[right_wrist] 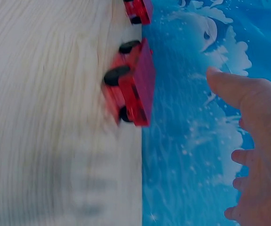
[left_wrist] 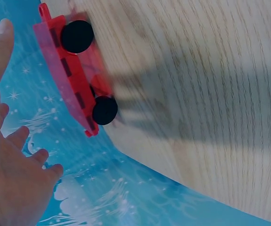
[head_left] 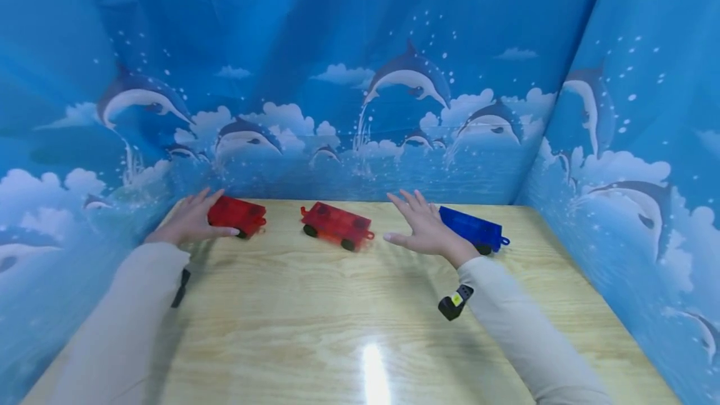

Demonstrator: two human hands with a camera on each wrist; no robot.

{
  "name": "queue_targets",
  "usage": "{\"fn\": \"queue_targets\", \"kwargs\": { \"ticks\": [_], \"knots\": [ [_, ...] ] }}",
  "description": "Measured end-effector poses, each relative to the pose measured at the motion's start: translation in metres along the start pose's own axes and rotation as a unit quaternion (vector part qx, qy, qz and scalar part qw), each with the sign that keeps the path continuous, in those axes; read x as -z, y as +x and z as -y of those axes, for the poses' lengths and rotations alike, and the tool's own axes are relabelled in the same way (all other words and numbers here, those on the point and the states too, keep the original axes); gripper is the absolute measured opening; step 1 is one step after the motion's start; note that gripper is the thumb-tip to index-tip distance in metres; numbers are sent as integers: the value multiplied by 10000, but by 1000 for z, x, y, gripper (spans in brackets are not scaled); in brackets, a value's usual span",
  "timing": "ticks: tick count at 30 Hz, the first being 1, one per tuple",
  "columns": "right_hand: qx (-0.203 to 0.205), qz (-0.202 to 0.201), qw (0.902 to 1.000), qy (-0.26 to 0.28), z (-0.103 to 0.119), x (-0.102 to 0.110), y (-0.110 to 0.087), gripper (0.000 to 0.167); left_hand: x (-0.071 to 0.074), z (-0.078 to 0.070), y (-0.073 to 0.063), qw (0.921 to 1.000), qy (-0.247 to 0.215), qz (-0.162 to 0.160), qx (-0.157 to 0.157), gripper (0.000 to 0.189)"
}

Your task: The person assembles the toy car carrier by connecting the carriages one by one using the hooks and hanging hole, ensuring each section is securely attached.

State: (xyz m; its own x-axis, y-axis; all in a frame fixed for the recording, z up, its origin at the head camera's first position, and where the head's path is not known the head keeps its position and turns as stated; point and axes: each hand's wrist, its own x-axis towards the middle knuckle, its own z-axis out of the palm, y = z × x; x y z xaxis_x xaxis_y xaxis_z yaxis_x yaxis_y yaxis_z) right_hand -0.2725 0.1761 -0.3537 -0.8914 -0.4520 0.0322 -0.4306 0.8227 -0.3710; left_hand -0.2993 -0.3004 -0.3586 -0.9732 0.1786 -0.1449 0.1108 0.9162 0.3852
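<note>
My left hand is held over the far left of the table with its fingers spread, just left of a red toy train wagon and overlapping it in the head view. In the left wrist view that wagon shows black wheels, and a gap separates it from the thumb. A second red toy train wagon, with a hook and a loop at its ends, stands in the middle. Between it and a blue toy train wagon my right hand is raised, fingers spread and nothing in its grasp. The hand partly hides the blue wagon.
The wagons line the back of a light wooden table. Blue dolphin-print sheeting rises behind the table and along both sides. A black strap device sits on the right wrist.
</note>
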Motion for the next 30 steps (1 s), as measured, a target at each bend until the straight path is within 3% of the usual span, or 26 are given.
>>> {"fn": "queue_targets", "kwargs": {
  "ticks": [12, 19, 30],
  "knots": [
    [140, 197, 9980, 578, 27, -32, 35, 84, -13, 4, 25, 9997, 167, 75, 169, 118],
    [-99, 100, 9981, 606, 36, -53, 52, 85, -17, 2, 29, 9993, 340, 75, 161, 117],
    [-389, 98, 9980, 492, 36, -75, 63, 88, -27, -6, 38, 9995, -14, 172, 270, 113]
  ]
}}
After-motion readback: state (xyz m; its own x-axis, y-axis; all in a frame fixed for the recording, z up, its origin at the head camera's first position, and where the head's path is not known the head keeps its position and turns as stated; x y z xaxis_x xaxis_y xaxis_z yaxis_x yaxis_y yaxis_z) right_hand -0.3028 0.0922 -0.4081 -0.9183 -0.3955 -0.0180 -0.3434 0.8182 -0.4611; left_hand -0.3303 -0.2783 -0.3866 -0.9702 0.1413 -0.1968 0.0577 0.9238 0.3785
